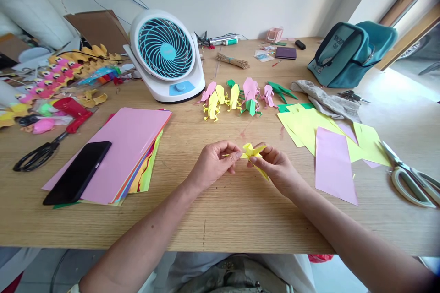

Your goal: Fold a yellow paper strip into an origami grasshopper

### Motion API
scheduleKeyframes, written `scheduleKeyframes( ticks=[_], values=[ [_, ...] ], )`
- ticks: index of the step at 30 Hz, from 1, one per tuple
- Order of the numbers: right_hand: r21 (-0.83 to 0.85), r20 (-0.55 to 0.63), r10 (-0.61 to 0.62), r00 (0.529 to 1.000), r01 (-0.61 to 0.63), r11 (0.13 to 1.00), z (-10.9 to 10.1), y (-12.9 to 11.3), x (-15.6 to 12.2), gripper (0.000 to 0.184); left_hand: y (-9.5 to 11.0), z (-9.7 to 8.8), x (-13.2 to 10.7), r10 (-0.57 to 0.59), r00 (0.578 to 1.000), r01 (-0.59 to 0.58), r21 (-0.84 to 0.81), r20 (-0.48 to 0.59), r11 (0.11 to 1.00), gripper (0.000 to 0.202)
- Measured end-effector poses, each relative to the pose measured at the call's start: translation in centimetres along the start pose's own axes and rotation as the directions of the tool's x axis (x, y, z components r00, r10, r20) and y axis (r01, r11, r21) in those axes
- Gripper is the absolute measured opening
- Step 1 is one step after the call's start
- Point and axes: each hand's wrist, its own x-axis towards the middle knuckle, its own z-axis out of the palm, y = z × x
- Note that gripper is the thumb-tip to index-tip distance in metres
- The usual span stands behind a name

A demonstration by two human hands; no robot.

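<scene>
Over the middle of the wooden table [220, 219], my left hand [213, 163] and my right hand [277, 168] pinch a small folded yellow paper figure [253, 152] between them. Both hands have their fingers closed on it, left at its left tip, right at its right side. Beyond them stands a row of finished folded paper figures [240, 96] in yellow, pink and green.
A stack of coloured paper [134, 146] with a black phone [78, 171] on it lies left. Black scissors [37, 155] lie far left, green-handled scissors [410, 178] far right beside cut yellow and pink sheets [330, 142]. A white and blue fan [165, 55] and a teal bag [350, 52] stand at the back.
</scene>
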Motion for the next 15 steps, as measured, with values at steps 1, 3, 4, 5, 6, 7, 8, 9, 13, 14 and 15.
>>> scheduleKeyframes(
  ticks=[1, 3, 4, 5, 6, 7, 8, 9, 13, 14, 15],
  values=[
    [-0.054, -0.001, -0.039, 0.999, 0.039, 0.998, 0.0, 0.07, -0.02, 0.031, -0.07, -0.07, 0.01, 0.001, 1.0, -0.001, 0.029, -0.008, 1.0, 0.027],
    [-0.159, -0.001, -0.113, 0.994, 0.112, 0.981, -0.05, 0.27, -0.06, 0.028, -0.14, -0.18, -0.02, 0.008, 1.0, -0.005, 0.087, -0.029, 0.996, 0.028],
    [-0.205, 0.002, -0.145, 0.989, 0.142, 0.968, -0.1, 0.39, -0.07, 0.026, -0.14, -0.21, -0.05, 0.018, 0.999, -0.013, 0.121, -0.039, 0.993, 0.028],
    [-0.243, 0.004, -0.173, 0.985, 0.169, 0.955, -0.17, 0.52, -0.08, 0.024, -0.11, -0.23, -0.09, 0.033, 0.998, -0.025, 0.157, -0.049, 0.987, 0.028],
    [-0.276, 0.005, -0.198, 0.98, 0.191, 0.942, -0.25, 0.64, -0.08, 0.023, -0.07, -0.24, -0.13, 0.053, 0.997, -0.041, 0.192, -0.058, 0.981, 0.027],
    [-0.304, 0.007, -0.218, 0.976, 0.21, 0.929, -0.32, 0.74, -0.08, 0.022, -0.02, -0.24, -0.18, 0.069, 0.996, -0.054, 0.22, -0.061, 0.974, 0.027],
    [-0.328, 0.009, -0.235, 0.972, 0.225, 0.917, -0.37, 0.81, -0.09, 0.021, 0.02, -0.22, -0.23, 0.077, 0.995, -0.061, 0.235, -0.058, 0.97, 0.026],
    [-0.344, 0.011, -0.246, 0.969, 0.235, 0.909, -0.4, 0.85, -0.11, 0.02, 0.04, -0.19, -0.27, 0.075, 0.996, -0.061, 0.237, -0.05, 0.97, 0.026],
    [-0.291, 0.021, -0.2, 0.98, 0.197, 0.936, -0.23, 0.73, -0.17, 0.02, -0.01, -0.04, -0.31, 0.035, 0.999, -0.031, 0.198, -0.02, 0.98, 0.023],
    [-0.26, 0.023, -0.17, 0.985, 0.17, 0.951, -0.16, 0.67, -0.16, 0.022, 0.0, 0.01, -0.3, 0.036, 0.999, -0.031, 0.199, -0.02, 0.98, 0.022],
    [-0.228, 0.025, -0.138, 0.99, 0.14, 0.964, -0.08, 0.61, -0.13, 0.025, 0.05, 0.06, -0.29, 0.047, 0.999, -0.041, 0.207, -0.022, 0.978, 0.021]
  ],
)
